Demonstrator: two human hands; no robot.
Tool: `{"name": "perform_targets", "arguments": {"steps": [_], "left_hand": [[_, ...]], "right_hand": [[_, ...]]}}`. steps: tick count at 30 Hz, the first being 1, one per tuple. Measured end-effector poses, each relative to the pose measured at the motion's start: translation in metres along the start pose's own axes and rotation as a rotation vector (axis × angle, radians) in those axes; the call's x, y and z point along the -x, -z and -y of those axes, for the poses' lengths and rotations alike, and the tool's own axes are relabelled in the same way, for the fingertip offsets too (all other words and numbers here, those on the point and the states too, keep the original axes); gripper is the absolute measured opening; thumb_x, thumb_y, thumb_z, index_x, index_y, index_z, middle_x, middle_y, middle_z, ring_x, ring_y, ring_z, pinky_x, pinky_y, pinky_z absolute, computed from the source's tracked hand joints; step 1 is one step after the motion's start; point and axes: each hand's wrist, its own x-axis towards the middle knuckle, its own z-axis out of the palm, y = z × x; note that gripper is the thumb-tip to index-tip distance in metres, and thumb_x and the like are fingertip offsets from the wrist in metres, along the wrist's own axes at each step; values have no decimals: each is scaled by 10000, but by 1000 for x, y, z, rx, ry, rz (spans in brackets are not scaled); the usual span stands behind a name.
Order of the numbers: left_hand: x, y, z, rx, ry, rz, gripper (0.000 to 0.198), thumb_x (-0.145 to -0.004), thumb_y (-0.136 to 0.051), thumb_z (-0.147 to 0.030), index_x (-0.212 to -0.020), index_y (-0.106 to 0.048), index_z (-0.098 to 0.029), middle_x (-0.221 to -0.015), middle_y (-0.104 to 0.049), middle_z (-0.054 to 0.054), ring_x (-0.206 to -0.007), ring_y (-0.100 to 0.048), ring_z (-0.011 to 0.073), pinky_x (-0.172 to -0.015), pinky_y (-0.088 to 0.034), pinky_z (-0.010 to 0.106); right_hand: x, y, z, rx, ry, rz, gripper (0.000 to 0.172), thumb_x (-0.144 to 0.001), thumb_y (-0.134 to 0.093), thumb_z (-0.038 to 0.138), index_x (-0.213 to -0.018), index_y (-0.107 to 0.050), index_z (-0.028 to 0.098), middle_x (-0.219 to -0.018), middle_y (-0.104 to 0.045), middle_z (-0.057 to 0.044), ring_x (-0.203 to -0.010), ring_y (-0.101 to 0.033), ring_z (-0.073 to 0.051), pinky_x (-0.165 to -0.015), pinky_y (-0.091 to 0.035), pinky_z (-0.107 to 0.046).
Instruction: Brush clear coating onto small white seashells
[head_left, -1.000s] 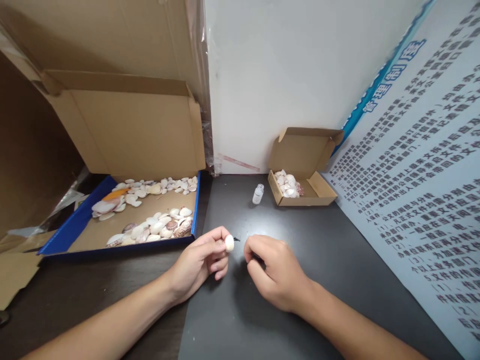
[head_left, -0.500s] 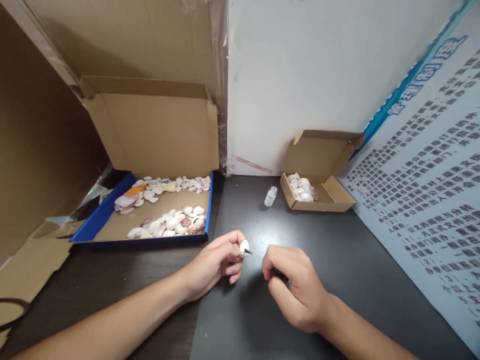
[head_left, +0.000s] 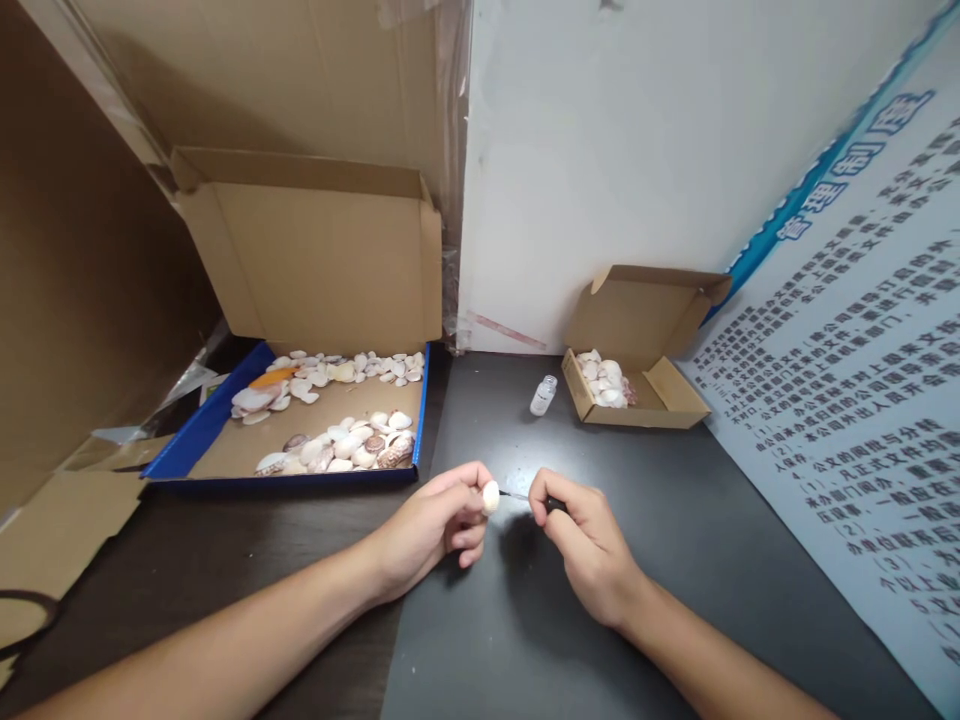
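Note:
Between the thumb and fingers of my left hand (head_left: 442, 515) is a small pale seashell (head_left: 490, 497), held up above the dark mat. My right hand (head_left: 589, 540) grips the black handle of a thin brush (head_left: 514, 496), its clear stem reaching left. The dark tip of the brush is at the shell's right edge; whether it touches, I cannot tell. Farther back on the mat stands a small open glass bottle (head_left: 543, 396) with a white label.
At left, an open blue-edged cardboard box (head_left: 247, 450) holds loose seashells in two groups. A smaller open cardboard box (head_left: 652, 412) with shells stands at the back right. Behind are a white panel (head_left: 585, 150) and a printed poster (head_left: 847, 330).
My right hand has shifted slightly upward and turned, so the brush lies more level. The brush tip has gone from the shell's face to its right edge. My left hand has barely moved.

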Motion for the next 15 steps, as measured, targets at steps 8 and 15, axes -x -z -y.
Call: {"name": "perform_targets", "arguments": {"steps": [8,15], "left_hand": [[-1,1,0,-4,-5,-9,118,-785,-552,-222,-770,-438,-195,-572,-318,-77,-467,-272,66,-474,-311,208],[-1,0,0,4,3,-19,118,-772,-559,-212,-755,-443,-195,-560,-309,-80,-465,-273,66,-471,-313,204]], "right_hand": [[2,0,-2,-41,-22,49,90,-767,-373,144,-724,-371,223,-564,-348,61,-510,-312,-123,-496,-256,-251],[4,1,-4,-74,5,34,94,-779,-367,147,-735,-355,230,-573,-341,66,-513,-310,-125,-503,-262,-255]]}}
